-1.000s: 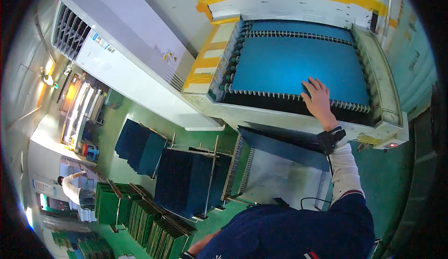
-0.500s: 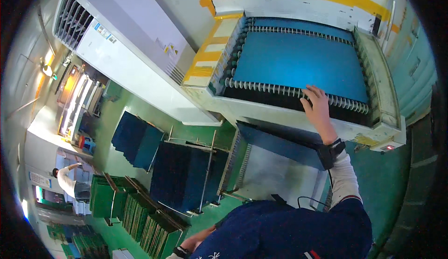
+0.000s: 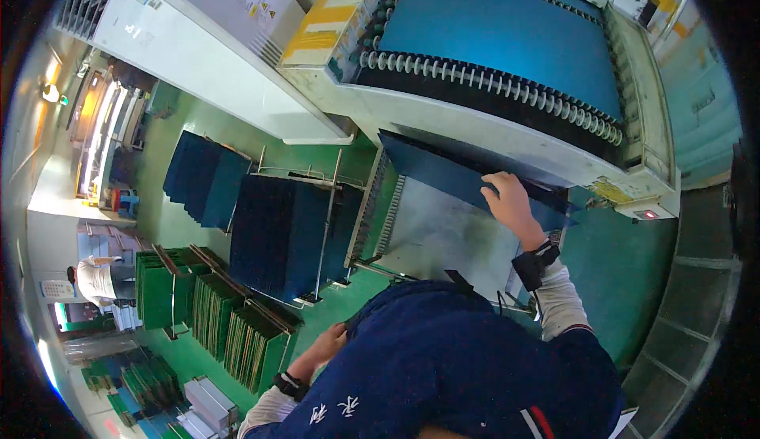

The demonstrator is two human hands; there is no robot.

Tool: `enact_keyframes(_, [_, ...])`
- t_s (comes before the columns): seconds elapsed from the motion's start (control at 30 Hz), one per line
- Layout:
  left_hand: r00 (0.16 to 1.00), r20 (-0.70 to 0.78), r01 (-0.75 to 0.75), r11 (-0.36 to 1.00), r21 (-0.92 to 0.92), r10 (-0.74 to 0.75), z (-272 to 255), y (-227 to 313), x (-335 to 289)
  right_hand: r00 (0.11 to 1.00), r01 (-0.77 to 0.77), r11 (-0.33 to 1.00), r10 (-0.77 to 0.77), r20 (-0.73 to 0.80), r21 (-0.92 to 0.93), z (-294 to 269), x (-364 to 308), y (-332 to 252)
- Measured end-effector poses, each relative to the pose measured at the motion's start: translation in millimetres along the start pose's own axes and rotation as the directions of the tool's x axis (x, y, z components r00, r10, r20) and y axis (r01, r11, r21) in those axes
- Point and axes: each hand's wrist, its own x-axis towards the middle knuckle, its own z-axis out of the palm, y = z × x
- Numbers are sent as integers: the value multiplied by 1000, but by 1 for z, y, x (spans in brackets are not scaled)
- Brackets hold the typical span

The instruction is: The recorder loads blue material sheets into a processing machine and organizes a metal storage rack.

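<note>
My right hand is over the dark blue panel that leans in a rack below the machine's front. Its thumb stands apart from the fingers, which are slightly bent and hold nothing; whether they touch the panel I cannot tell. On the roller conveyor above, a large bright blue panel lies flat, a row of ring-shaped rollers along its near side. My left hand is down by my side against the dark blue shirt, its fingertips hidden by the cloth.
Racks of upright dark blue panels stand to the left, with green panels below them. A tall white air-conditioning unit reaches toward the machine. At the far left is another person. A grey mesh structure runs along the right.
My right hand has dropped from the conveyor's near rollers to the leaning panel below. The view has tilted down, showing more of my left hand. The far-off person's arm has lowered.
</note>
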Motion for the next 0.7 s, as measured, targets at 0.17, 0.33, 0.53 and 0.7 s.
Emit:
enact_keyframes(0.17, [998, 41, -17, 874, -485, 42, 24, -60, 13, 998, 23, 994, -28, -52, -106, 13, -5, 8])
enact_keyframes(0.33, [1000, -14, -17, 916, -402, 13, 18, 2, -19, 999, -40, 991, 40, -3, -126, 15, 0, 3])
enact_keyframes(0.53, [970, -224, -116, 987, -111, 89, 44, -30, -5, 994, -60, 982, 74, 75, -177, 43, -2, 10])
enact_keyframes(0.7, [911, -285, -280, 955, 100, 297, 55, -46, -4, 977, -19, 977, 64, 205, -214, 57, 4, 23])
